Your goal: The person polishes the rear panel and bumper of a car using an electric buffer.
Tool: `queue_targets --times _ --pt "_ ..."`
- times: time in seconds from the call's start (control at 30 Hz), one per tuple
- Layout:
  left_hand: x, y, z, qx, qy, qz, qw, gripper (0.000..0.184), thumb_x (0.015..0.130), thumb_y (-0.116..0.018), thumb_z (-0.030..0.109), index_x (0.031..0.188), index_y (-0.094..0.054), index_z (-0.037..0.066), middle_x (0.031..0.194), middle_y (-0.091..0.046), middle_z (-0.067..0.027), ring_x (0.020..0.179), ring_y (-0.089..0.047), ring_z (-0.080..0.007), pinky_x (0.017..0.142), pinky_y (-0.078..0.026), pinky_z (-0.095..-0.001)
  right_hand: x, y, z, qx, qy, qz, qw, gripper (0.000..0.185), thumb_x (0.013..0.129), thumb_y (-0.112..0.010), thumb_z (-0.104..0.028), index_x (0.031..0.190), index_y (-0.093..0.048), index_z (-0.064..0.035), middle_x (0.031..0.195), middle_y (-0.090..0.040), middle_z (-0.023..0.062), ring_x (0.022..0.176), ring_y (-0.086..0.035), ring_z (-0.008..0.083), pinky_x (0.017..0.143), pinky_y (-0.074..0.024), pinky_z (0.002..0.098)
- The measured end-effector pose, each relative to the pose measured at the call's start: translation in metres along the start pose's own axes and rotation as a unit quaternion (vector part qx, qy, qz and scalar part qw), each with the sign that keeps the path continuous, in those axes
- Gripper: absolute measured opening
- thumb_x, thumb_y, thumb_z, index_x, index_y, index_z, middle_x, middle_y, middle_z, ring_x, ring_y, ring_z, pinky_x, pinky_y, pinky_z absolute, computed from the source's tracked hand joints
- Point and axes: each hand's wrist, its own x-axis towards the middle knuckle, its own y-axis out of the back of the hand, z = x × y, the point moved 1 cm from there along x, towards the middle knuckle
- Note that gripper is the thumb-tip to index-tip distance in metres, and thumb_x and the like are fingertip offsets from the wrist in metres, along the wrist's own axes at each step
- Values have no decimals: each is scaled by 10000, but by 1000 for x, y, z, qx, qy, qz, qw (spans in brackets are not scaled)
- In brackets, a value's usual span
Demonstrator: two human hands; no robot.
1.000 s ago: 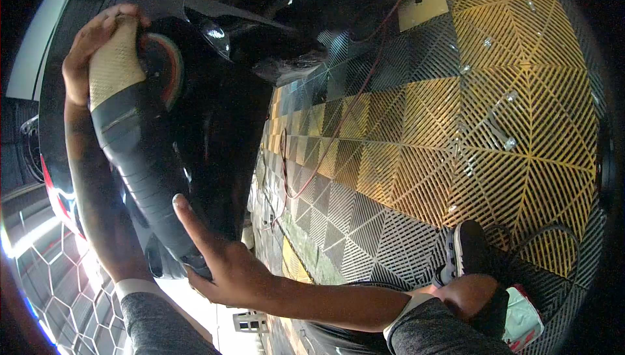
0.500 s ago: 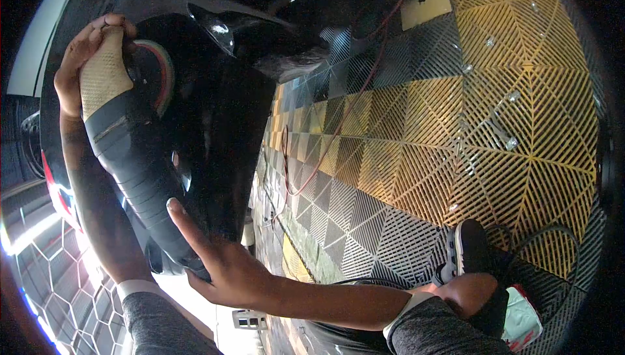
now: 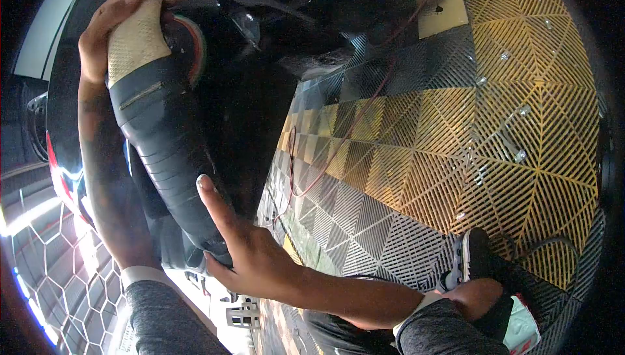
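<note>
A car polisher with a black, band-wrapped body (image 3: 166, 140) and a cream textured head cover (image 3: 138, 41) lies at a slant along a glossy black car panel (image 3: 241, 108). Its round pad (image 3: 195, 49), with a red and green edge, faces the panel; whether it touches cannot be told. My left hand (image 3: 104, 26) is wrapped over the head from the outer side, fingertips curled across its top. At the rear end of the body, my right hand (image 3: 250, 251) holds on, one finger stretched along the casing and the others partly hidden beneath.
Yellow, black and grey ribbed floor tiles (image 3: 501, 121) spread at right. A thin red cord (image 3: 351, 127) runs across them, near a tan flat piece (image 3: 443, 7). My shoe (image 3: 472, 254) and a white-and-red packet (image 3: 523, 326) are at lower right. Hexagonal lights (image 3: 65, 277) show at lower left.
In view, the polisher and both hands have shifted right, its head also slightly up; the car and floor have shifted right too. Both hands keep their hold.
</note>
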Motion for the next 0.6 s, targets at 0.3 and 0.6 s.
queue_targets --times 0.3,0.6 --pt "-50 11 8 17 -33 34 999 467 971 -482 260 1303 -587 -51 1214 -652 -213 1047 -657 -260 928 -529 -338 -13 -13 -4 -36 -28 -69 997 1094 787 -681 29 1655 -27 -97 1614 -288 333 1383 -441 532 1158 -375 508" --pt "-111 24 17 25 1 149 989 481 966 -507 278 1288 -572 -72 1200 -652 -221 1045 -668 -265 902 -544 -331 -24 -21 -8 -72 -8 -134 988 1069 851 -705 -65 1641 16 -80 1551 -333 397 929 -716 488 781 -608 470"
